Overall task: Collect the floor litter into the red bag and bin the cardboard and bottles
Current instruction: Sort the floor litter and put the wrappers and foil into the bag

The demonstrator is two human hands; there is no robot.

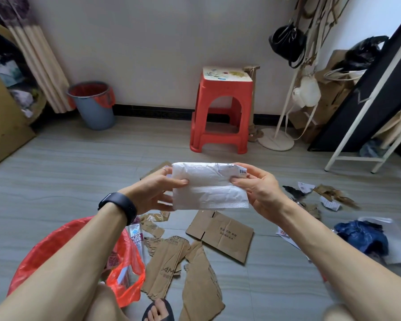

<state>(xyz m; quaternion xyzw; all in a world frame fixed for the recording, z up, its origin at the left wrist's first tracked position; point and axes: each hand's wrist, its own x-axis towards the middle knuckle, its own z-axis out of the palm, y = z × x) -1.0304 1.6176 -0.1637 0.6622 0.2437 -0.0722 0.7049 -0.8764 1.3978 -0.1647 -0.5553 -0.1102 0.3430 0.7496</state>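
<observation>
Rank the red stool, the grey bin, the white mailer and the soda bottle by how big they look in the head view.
1. red stool
2. white mailer, though nearness to the camera inflates it
3. grey bin
4. soda bottle, partly hidden

Place: a lived-in home room.
Signs: curtain (pixel 39 63), red plastic stool (pixel 223 107) against the wall, handbags (pixel 287 42) on a coat stand, lined bin (pixel 92 104).

Red stool (pixel 222 107), white wall (pixel 160 42)
</observation>
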